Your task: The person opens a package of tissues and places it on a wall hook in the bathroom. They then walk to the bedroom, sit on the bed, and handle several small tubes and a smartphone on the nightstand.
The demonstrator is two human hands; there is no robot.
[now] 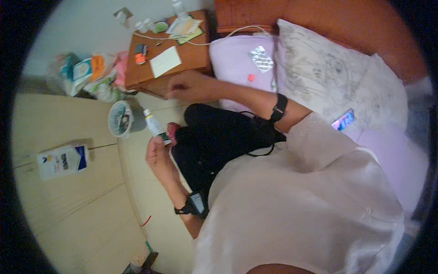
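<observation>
My left hand (158,157) is closed around the lower end of a white squeeze tube (155,124), which has a dark green band and bears writing. The tube slants above the floor, its narrow white end pointing away from me. My right hand (191,86) is raised in front of a wooden nightstand (143,73). Its fingers are curled and blurred, and whether they hold something small cannot be made out. On the nightstand lie a white sheet of paper (166,61) and an orange and grey object (140,54).
Blister packs (261,59) and a small red piece (251,77) lie on the lilac bedding (226,51). A lit phone (343,120) rests by a patterned pillow (335,68). A waste bin (120,119) stands on the floor near plastic bags (99,73). A white cable (236,31) crosses the nightstand.
</observation>
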